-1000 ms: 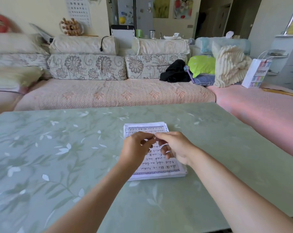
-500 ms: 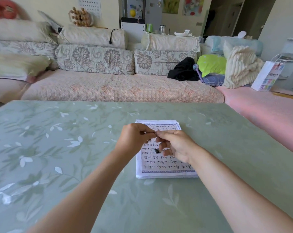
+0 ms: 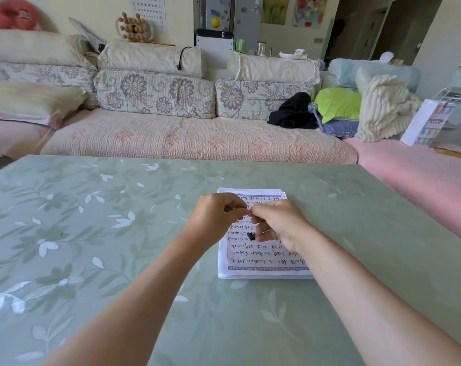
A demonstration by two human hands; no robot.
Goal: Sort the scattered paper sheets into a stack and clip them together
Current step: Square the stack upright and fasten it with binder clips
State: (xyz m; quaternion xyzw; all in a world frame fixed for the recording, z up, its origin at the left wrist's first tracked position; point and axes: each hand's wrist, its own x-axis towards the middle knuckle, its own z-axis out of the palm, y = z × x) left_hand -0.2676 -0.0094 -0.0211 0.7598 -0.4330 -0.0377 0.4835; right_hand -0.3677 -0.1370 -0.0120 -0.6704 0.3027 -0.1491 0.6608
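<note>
A squared-up stack of handwritten paper sheets [image 3: 261, 262] with a blue border lies in the middle of the green table [image 3: 92, 233]. Above the stack my left hand [image 3: 214, 220] and my right hand [image 3: 279, 225] meet fingertip to fingertip. Between them they pinch a small silvery wire piece [image 3: 248, 210], seemingly a clip's handle. A small black binder clip [image 3: 251, 236] sits tucked under the lower fingers of my right hand. The upper middle of the stack is hidden by my hands.
A floral-patterned cover lies over the whole table. Behind the table's far edge runs a long sofa [image 3: 192, 138] with cushions, a black garment [image 3: 292, 112] and pillows. A white paper bag [image 3: 427, 122] stands at the right.
The camera has tilted slightly and the view shifted. My hands stay together over the stack, working the small clip; the black clip now shows under my right fingers.
</note>
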